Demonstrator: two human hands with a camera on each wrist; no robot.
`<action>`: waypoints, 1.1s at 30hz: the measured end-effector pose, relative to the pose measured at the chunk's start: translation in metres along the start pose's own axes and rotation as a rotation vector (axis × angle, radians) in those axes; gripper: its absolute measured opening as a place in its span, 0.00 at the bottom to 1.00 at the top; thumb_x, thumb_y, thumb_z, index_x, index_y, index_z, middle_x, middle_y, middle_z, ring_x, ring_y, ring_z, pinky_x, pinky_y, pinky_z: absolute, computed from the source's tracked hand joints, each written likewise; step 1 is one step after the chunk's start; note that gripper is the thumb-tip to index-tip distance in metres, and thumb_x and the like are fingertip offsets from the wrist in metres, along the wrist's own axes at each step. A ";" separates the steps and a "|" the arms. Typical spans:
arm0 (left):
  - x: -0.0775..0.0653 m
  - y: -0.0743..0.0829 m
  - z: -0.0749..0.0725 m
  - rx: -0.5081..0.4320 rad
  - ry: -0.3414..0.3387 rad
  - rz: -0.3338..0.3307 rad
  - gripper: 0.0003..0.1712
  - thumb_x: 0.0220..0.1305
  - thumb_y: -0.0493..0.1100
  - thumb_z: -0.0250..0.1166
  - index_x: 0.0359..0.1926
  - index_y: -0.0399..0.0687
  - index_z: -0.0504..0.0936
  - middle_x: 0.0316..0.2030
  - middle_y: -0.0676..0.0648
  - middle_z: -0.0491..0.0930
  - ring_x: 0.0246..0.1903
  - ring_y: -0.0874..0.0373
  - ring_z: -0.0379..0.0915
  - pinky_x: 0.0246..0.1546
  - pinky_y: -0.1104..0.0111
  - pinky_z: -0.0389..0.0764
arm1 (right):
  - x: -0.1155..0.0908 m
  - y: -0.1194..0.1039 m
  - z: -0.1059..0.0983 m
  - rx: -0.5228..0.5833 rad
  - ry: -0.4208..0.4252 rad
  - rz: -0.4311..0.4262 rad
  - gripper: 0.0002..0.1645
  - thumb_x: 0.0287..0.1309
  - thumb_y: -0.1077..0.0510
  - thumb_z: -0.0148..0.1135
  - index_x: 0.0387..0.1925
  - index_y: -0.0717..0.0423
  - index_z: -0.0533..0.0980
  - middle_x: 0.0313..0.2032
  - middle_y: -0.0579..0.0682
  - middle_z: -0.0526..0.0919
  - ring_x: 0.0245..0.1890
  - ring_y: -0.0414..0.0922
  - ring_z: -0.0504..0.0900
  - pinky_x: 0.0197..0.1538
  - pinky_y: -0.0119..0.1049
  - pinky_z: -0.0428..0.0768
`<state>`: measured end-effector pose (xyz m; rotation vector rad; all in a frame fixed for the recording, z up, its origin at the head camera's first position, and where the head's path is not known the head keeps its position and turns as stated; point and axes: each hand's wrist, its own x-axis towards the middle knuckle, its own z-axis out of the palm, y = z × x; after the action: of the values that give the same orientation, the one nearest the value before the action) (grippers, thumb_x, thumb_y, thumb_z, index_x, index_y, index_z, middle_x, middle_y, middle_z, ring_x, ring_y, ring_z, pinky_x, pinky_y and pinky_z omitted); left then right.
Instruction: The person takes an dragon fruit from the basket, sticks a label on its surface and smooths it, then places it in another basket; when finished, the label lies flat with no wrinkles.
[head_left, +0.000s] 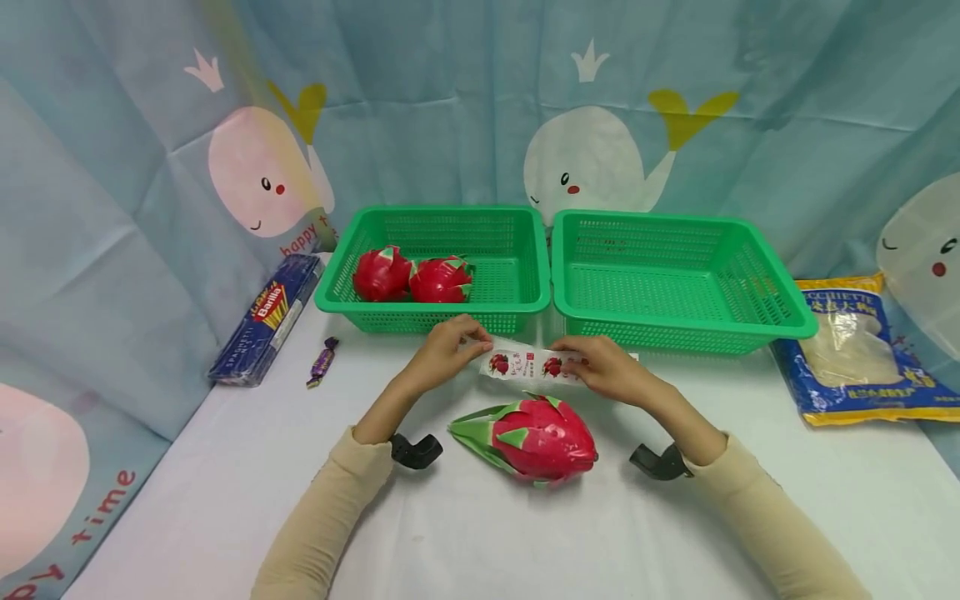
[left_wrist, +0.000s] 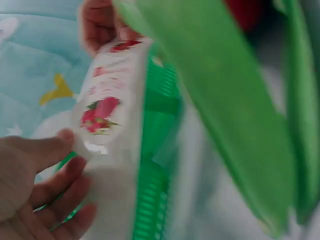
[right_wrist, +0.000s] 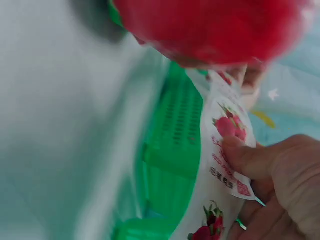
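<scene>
A white paper strip (head_left: 528, 364) printed with red dragon fruit pictures is stretched between both hands just above the table. My left hand (head_left: 450, 346) pinches its left end and my right hand (head_left: 603, 369) pinches its right end. The strip (left_wrist: 112, 120) shows close up in the left wrist view with my thumb on it, and the strip (right_wrist: 225, 150) appears under my right thumb in the right wrist view. A toy dragon fruit (head_left: 536, 437) lies on the white table in front of the strip. Two more dragon fruits (head_left: 411, 277) sit in the left green basket (head_left: 525, 296).
A second green basket (head_left: 780, 321) stands to the right of the first and holds nothing visible. A blue Barilla pasta box (head_left: 267, 329) and a purple wrapped candy (head_left: 322, 361) lie at the left. A blue and yellow bag (head_left: 855, 350) lies at the right.
</scene>
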<state>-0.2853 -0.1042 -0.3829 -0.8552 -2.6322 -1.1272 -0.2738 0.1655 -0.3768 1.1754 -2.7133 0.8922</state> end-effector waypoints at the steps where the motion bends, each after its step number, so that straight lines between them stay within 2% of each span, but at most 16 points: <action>1: 0.000 0.003 -0.002 0.020 0.015 0.027 0.04 0.59 0.40 0.64 0.32 0.45 0.82 0.34 0.48 0.79 0.38 0.57 0.74 0.37 0.66 0.77 | -0.001 -0.001 -0.003 0.010 -0.005 -0.004 0.15 0.52 0.69 0.61 0.44 0.63 0.77 0.38 0.54 0.84 0.36 0.45 0.81 0.39 0.38 0.83; 5: 0.001 0.015 -0.006 0.102 0.023 0.147 0.03 0.58 0.41 0.64 0.31 0.46 0.81 0.41 0.47 0.80 0.46 0.54 0.73 0.46 0.60 0.78 | -0.004 0.000 -0.014 0.037 -0.032 -0.033 0.12 0.52 0.71 0.60 0.40 0.62 0.76 0.35 0.53 0.83 0.38 0.46 0.82 0.41 0.39 0.83; 7: 0.001 0.018 -0.007 0.097 0.009 0.169 0.03 0.58 0.40 0.64 0.31 0.46 0.80 0.41 0.47 0.81 0.46 0.55 0.75 0.48 0.61 0.77 | -0.005 0.001 -0.018 0.039 -0.037 -0.050 0.11 0.52 0.72 0.60 0.39 0.62 0.76 0.34 0.52 0.83 0.38 0.46 0.83 0.40 0.38 0.82; 10: 0.003 0.021 -0.007 -0.027 -0.025 0.126 0.03 0.58 0.38 0.64 0.33 0.43 0.79 0.33 0.48 0.83 0.36 0.59 0.79 0.40 0.66 0.81 | -0.006 0.000 -0.023 0.037 -0.050 -0.060 0.10 0.52 0.72 0.60 0.37 0.60 0.77 0.32 0.49 0.83 0.35 0.43 0.82 0.38 0.36 0.82; 12: 0.003 0.023 -0.008 -0.105 -0.050 0.082 0.05 0.57 0.37 0.65 0.36 0.42 0.80 0.29 0.48 0.82 0.32 0.61 0.79 0.36 0.69 0.81 | -0.007 0.000 -0.026 0.025 -0.069 -0.055 0.09 0.52 0.71 0.60 0.36 0.59 0.77 0.31 0.48 0.83 0.33 0.41 0.81 0.36 0.34 0.81; 14: 0.004 0.024 -0.008 -0.166 -0.077 0.046 0.08 0.56 0.37 0.66 0.38 0.40 0.81 0.30 0.47 0.83 0.31 0.61 0.78 0.36 0.70 0.80 | -0.006 0.000 -0.028 0.016 -0.090 -0.038 0.09 0.54 0.69 0.59 0.37 0.58 0.77 0.31 0.47 0.83 0.32 0.39 0.79 0.35 0.32 0.79; 17: 0.006 0.028 -0.010 -0.236 -0.122 -0.009 0.09 0.57 0.38 0.65 0.39 0.40 0.83 0.32 0.45 0.84 0.33 0.61 0.79 0.38 0.69 0.80 | -0.005 -0.002 -0.028 0.090 -0.113 -0.008 0.15 0.57 0.64 0.60 0.47 0.58 0.74 0.36 0.49 0.83 0.34 0.39 0.80 0.36 0.31 0.80; 19: 0.007 0.032 -0.011 -0.298 -0.140 -0.056 0.09 0.57 0.38 0.65 0.38 0.40 0.84 0.35 0.44 0.85 0.34 0.60 0.79 0.38 0.69 0.79 | -0.001 -0.006 -0.026 0.160 -0.079 -0.030 0.20 0.57 0.62 0.60 0.53 0.58 0.72 0.40 0.51 0.82 0.37 0.41 0.81 0.40 0.31 0.81; 21: 0.009 0.035 -0.011 -0.360 -0.149 -0.106 0.09 0.58 0.39 0.64 0.39 0.40 0.84 0.37 0.44 0.84 0.35 0.60 0.80 0.38 0.70 0.79 | 0.004 -0.011 -0.022 0.240 -0.018 -0.093 0.23 0.57 0.61 0.61 0.55 0.59 0.71 0.43 0.52 0.81 0.39 0.42 0.82 0.41 0.31 0.81; 24: 0.011 0.040 -0.011 -0.443 -0.144 -0.163 0.10 0.59 0.39 0.63 0.40 0.39 0.83 0.38 0.43 0.84 0.35 0.61 0.80 0.37 0.71 0.79 | 0.012 -0.019 -0.016 0.261 0.114 -0.223 0.18 0.53 0.64 0.63 0.48 0.59 0.76 0.43 0.52 0.81 0.40 0.43 0.79 0.40 0.29 0.79; 26: 0.013 0.042 -0.011 -0.472 -0.135 -0.181 0.10 0.59 0.39 0.63 0.41 0.38 0.83 0.39 0.42 0.83 0.34 0.61 0.79 0.34 0.73 0.78 | 0.016 -0.022 -0.012 0.274 0.176 -0.276 0.15 0.50 0.67 0.65 0.43 0.60 0.79 0.42 0.53 0.80 0.41 0.43 0.78 0.39 0.27 0.78; 29: 0.014 0.044 -0.010 -0.485 -0.113 -0.187 0.10 0.59 0.38 0.63 0.40 0.36 0.83 0.39 0.40 0.83 0.32 0.62 0.78 0.31 0.74 0.76 | 0.019 -0.024 -0.008 0.298 0.232 -0.286 0.10 0.48 0.69 0.66 0.35 0.58 0.81 0.40 0.53 0.80 0.43 0.43 0.77 0.42 0.25 0.76; 30: 0.014 0.044 -0.010 -0.483 -0.106 -0.186 0.10 0.59 0.38 0.63 0.39 0.36 0.83 0.39 0.40 0.83 0.32 0.62 0.78 0.30 0.74 0.76 | 0.019 -0.024 -0.007 0.312 0.242 -0.280 0.09 0.48 0.69 0.65 0.33 0.58 0.81 0.39 0.54 0.80 0.44 0.43 0.77 0.46 0.25 0.76; 33: 0.014 0.040 -0.010 -0.462 -0.090 -0.174 0.10 0.58 0.37 0.63 0.38 0.35 0.84 0.38 0.39 0.83 0.32 0.63 0.79 0.32 0.74 0.77 | 0.018 -0.023 -0.006 0.360 0.262 -0.235 0.07 0.49 0.70 0.64 0.31 0.58 0.80 0.38 0.56 0.80 0.44 0.40 0.76 0.47 0.24 0.76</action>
<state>-0.2749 -0.0827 -0.3465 -0.7687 -2.5945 -1.8301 -0.2720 0.1444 -0.3554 1.2908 -2.2142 1.4206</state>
